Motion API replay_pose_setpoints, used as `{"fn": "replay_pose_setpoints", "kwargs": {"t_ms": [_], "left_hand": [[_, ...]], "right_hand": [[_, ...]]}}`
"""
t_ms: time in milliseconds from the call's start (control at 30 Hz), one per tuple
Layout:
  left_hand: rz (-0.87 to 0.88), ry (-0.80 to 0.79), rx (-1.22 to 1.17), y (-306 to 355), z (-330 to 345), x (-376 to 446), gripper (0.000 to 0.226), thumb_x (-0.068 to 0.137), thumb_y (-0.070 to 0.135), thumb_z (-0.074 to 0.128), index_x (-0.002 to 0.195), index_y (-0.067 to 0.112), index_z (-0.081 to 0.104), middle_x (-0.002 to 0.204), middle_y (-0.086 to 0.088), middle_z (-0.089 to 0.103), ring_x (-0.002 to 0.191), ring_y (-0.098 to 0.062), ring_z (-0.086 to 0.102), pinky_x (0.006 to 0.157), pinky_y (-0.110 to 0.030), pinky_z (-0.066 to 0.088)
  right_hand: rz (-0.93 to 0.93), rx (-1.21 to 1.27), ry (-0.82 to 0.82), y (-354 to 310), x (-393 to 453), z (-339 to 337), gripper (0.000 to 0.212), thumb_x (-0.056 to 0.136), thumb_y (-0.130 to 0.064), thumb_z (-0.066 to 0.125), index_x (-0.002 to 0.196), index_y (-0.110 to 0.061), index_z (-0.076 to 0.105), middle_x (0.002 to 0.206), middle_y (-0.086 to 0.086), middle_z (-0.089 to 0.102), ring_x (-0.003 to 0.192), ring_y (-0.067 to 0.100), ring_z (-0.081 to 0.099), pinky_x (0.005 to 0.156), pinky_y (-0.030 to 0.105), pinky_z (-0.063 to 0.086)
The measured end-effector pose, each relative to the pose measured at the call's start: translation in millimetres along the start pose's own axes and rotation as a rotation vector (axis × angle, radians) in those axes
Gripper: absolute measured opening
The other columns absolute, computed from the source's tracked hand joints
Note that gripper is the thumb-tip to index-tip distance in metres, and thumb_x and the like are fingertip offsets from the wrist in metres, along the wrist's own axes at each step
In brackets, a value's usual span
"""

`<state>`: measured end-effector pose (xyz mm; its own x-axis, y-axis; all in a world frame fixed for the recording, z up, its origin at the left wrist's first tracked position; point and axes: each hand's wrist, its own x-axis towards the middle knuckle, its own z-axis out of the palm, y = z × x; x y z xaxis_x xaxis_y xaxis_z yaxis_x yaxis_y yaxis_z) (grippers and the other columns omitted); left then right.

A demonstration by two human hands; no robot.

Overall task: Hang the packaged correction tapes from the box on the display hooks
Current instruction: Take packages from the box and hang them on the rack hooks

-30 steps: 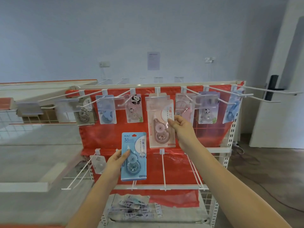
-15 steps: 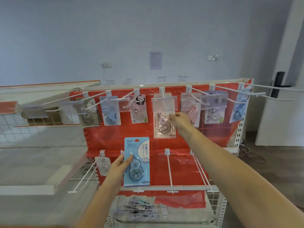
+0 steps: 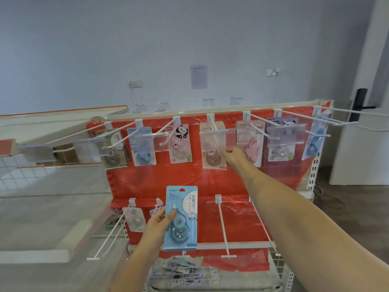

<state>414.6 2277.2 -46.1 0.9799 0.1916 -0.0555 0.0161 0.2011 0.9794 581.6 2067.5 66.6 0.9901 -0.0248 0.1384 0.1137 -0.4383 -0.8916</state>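
My left hand (image 3: pixel 159 223) grips a blue correction tape pack (image 3: pixel 181 218) upright in front of the lower row of hooks. My right hand (image 3: pixel 234 157) reaches out to the top row and pinches the lower right edge of a beige correction tape pack (image 3: pixel 211 159), which hangs far back on the middle top hook (image 3: pixel 214 125) behind a clear label holder. Several other packs hang along the top row of the red-backed rack (image 3: pixel 160 182). More packs lie in the box (image 3: pixel 181 270) under the rack.
Long white hooks (image 3: pixel 223 226) stick out toward me from the lower rail. Two small packs (image 3: pixel 135 219) hang at the lower left. Top-right hooks (image 3: pixel 336 111) reach far right. A white door (image 3: pixel 362 131) stands at the right, and shelving at the left.
My right hand has slid the beige pack back along the top hook toward the red panel. The view has moved closer to the rack. My left hand keeps hold of the blue pack.
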Motion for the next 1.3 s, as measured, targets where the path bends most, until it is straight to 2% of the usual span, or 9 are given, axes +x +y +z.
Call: {"fn": "replay_pose_setpoints", "kwargs": {"t_ms": [67, 133, 233, 333, 533, 700, 1033, 1200, 1300], "left_hand": [[-0.023, -0.007, 0.001, -1.1, -1.4, 7.4, 0.020, 0.089, 0.017, 0.061, 0.107, 0.008, 0.065, 0.097, -0.015, 0.074, 0.084, -0.031, 0.072, 0.072, -0.040, 0.059], [-0.041, -0.024, 0.015, -1.5, -2.0, 15.1, 0.025, 0.087, 0.019, 0.063, 0.110, 0.008, 0.064, 0.100, -0.015, 0.073, 0.089, -0.034, 0.070, 0.082, -0.047, 0.056], [-0.045, -0.062, 0.067, 1.1, -1.0, 26.5, 0.027, 0.088, 0.023, 0.064, 0.112, 0.009, 0.064, 0.103, -0.014, 0.073, 0.095, -0.034, 0.069, 0.088, -0.050, 0.054], [-0.061, -0.086, 0.073, 4.7, 1.4, 40.3, 0.030, 0.087, 0.025, 0.065, 0.113, 0.009, 0.063, 0.104, -0.014, 0.072, 0.097, -0.036, 0.068, 0.090, -0.054, 0.052], [-0.087, -0.105, 0.045, 11.1, 6.0, 55.2, 0.022, 0.087, 0.024, 0.066, 0.106, 0.011, 0.065, 0.105, -0.019, 0.070, 0.099, -0.042, 0.065, 0.090, -0.064, 0.048], [-0.065, -0.070, 0.032, 16.0, 3.2, 38.9, 0.012, 0.093, 0.018, 0.060, 0.100, 0.009, 0.061, 0.098, -0.016, 0.068, 0.083, -0.031, 0.066, 0.074, -0.045, 0.056], [-0.019, -0.003, 0.046, -10.6, -19.5, -62.0, 0.013, 0.095, 0.017, 0.056, 0.104, 0.010, 0.062, 0.093, -0.008, 0.070, 0.073, -0.018, 0.068, 0.060, -0.030, 0.059], [-0.106, -0.001, 0.069, -48.5, -22.8, -127.9, 0.025, 0.093, 0.015, 0.058, 0.115, 0.003, 0.058, 0.104, -0.015, 0.068, 0.086, -0.029, 0.067, 0.073, -0.040, 0.057], [-0.141, 0.028, 0.047, -70.5, -23.7, -159.5, 0.027, 0.093, 0.014, 0.059, 0.117, 0.003, 0.056, 0.107, -0.015, 0.068, 0.091, -0.031, 0.067, 0.071, -0.039, 0.058]], "right_hand": [[-0.062, -0.448, -0.070, 8.4, -7.1, 0.2, 0.034, 0.098, -0.037, 0.047, 0.101, -0.005, 0.061, 0.111, 0.018, 0.061, 0.104, 0.032, 0.056, 0.087, 0.036, 0.043], [-0.105, -0.825, -0.177, 19.3, -12.7, -2.8, 0.043, 0.099, -0.034, 0.045, 0.126, -0.001, 0.050, 0.129, 0.019, 0.056, 0.118, 0.034, 0.053, 0.093, 0.036, 0.041], [-0.256, -1.149, -0.260, 32.9, -24.4, -9.4, 0.046, 0.098, -0.033, 0.047, 0.134, -0.005, 0.042, 0.136, 0.016, 0.049, 0.124, 0.032, 0.048, 0.099, 0.039, 0.039], [-0.356, -1.269, -0.189, 41.1, -34.6, -10.8, 0.045, 0.097, -0.035, 0.048, 0.132, -0.007, 0.043, 0.134, 0.012, 0.049, 0.124, 0.031, 0.046, 0.099, 0.041, 0.038], [-0.296, -1.225, -0.130, 46.0, -67.1, -8.5, 0.052, 0.096, -0.037, 0.048, 0.141, -0.012, 0.037, 0.148, 0.007, 0.038, 0.139, 0.025, 0.029, 0.114, 0.040, 0.024], [-0.122, -1.164, -0.213, 52.8, -105.8, -8.8, 0.057, 0.098, -0.037, 0.044, 0.149, -0.017, 0.026, 0.158, 0.001, 0.019, 0.146, 0.023, 0.013, 0.118, 0.041, 0.014], [-0.132, -1.091, -0.215, 57.0, -198.4, -24.4, 0.054, 0.098, -0.035, 0.044, 0.145, -0.012, 0.031, 0.150, 0.010, 0.032, 0.138, 0.031, 0.029, 0.112, 0.045, 0.029], [-0.145, -1.088, -0.276, 69.5, -260.4, -27.7, 0.054, 0.097, -0.034, 0.046, 0.145, -0.013, 0.031, 0.149, 0.010, 0.034, 0.137, 0.031, 0.030, 0.110, 0.046, 0.031], [-0.160, -1.077, -0.297, 81.3, -290.4, -24.7, 0.052, 0.097, -0.032, 0.046, 0.144, -0.013, 0.033, 0.147, 0.010, 0.036, 0.135, 0.030, 0.033, 0.109, 0.045, 0.032]]}}
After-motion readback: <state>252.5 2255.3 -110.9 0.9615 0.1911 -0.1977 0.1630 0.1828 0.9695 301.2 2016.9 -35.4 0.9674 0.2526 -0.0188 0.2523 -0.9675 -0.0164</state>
